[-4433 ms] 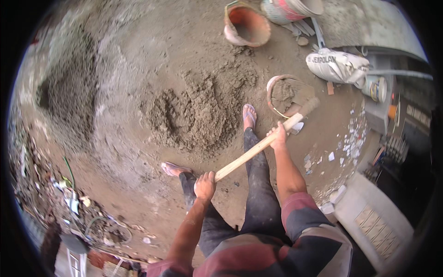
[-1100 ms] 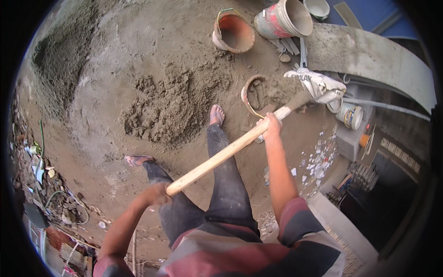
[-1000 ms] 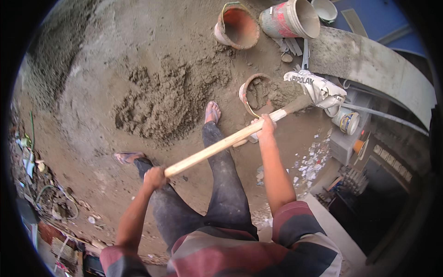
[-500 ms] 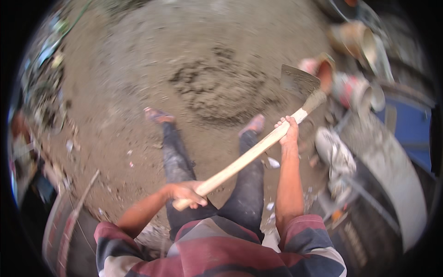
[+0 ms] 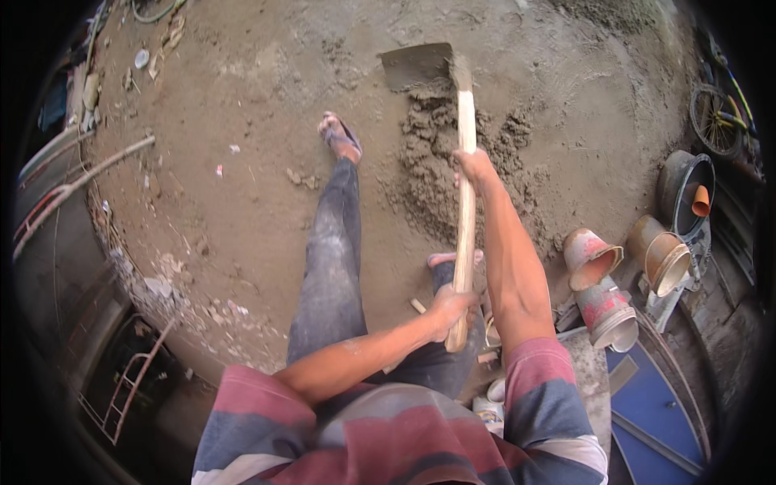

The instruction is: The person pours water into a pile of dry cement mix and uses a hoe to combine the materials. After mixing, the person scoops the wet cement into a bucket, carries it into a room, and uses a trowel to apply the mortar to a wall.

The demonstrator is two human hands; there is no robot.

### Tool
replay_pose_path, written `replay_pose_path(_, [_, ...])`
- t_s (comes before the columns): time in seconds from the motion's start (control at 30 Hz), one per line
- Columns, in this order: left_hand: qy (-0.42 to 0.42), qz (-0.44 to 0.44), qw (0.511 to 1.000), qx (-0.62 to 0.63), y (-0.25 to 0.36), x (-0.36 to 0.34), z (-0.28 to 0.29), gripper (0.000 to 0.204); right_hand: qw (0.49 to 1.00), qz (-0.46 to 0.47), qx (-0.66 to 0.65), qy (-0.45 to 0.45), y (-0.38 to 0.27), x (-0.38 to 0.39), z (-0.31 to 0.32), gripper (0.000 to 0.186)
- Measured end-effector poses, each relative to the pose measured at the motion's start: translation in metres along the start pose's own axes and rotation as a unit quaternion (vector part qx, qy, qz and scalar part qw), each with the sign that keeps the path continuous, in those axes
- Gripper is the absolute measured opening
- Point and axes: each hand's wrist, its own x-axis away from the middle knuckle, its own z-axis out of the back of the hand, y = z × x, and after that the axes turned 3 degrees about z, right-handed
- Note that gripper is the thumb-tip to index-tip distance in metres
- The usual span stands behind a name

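Note:
Both my hands grip the pale wooden handle of a hoe (image 5: pixel 466 210). My left hand (image 5: pixel 449 311) is wrapped round the handle near its butt end, close to my thigh. Further up the handle, my right hand (image 5: pixel 473 168) is closed round it, about midway along. The hoe's broad, mud-coated blade (image 5: pixel 418 66) is at the far edge of a heap of wet grey mortar (image 5: pixel 432 166). Whether the blade touches the heap or is just above it, I cannot tell. My sandalled left foot (image 5: pixel 340 137) stands left of the heap; my right foot lies partly hidden behind the handle.
Stained buckets (image 5: pixel 592 259) lie tipped at the right, beside a black tub (image 5: pixel 685 194) holding an orange cup. A bicycle wheel (image 5: pixel 714 121) shows at far right and a blue panel (image 5: pixel 656 400) at lower right. Rubble (image 5: pixel 166 283) and a pole (image 5: pixel 89 182) lie left.
The hoe has swung from a slant toward the right to nearly straight ahead, its blade now at the heap's far side. My view has turned, and my left foot appears further forward.

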Motion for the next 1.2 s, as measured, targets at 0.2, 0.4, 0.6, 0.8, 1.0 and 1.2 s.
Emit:
replay_pose_path(0.2, [-0.060, 0.105, 0.989, 0.090, -0.066, 0.050, -0.015, 0.015, 0.994, -0.096, 0.043, 0.015, 0.074, 0.085, 0.022, 0.041])
replay_pose_path(0.4, [-0.076, 0.194, 0.976, 0.069, -0.039, 0.109, -0.048, 0.016, 0.993, -0.115, 0.018, 0.030, 0.082, 0.126, 0.039, 0.042])
replay_pose_path(0.6, [0.016, 0.227, 0.968, -0.101, -0.107, 0.178, -0.175, 0.020, 0.871, -0.043, -0.487, -0.056, 0.142, 0.219, 0.103, 0.018])
replay_pose_path(0.8, [0.040, 0.306, 0.928, -0.212, -0.226, 0.239, -0.205, 0.018, 0.687, 0.098, -0.718, 0.056, 0.201, 0.398, 0.120, 0.034])
replay_pose_path(1.0, [0.026, 0.425, 0.828, -0.365, -0.283, 0.290, -0.213, 0.012, 0.631, 0.168, -0.727, 0.214, 0.382, 0.440, 0.173, 0.047])
replay_pose_path(1.2, [-0.023, 0.459, 0.674, -0.579, -0.120, 0.222, -0.173, 0.023, 0.495, 0.008, -0.778, 0.387, 0.426, 0.469, 0.202, 0.021])
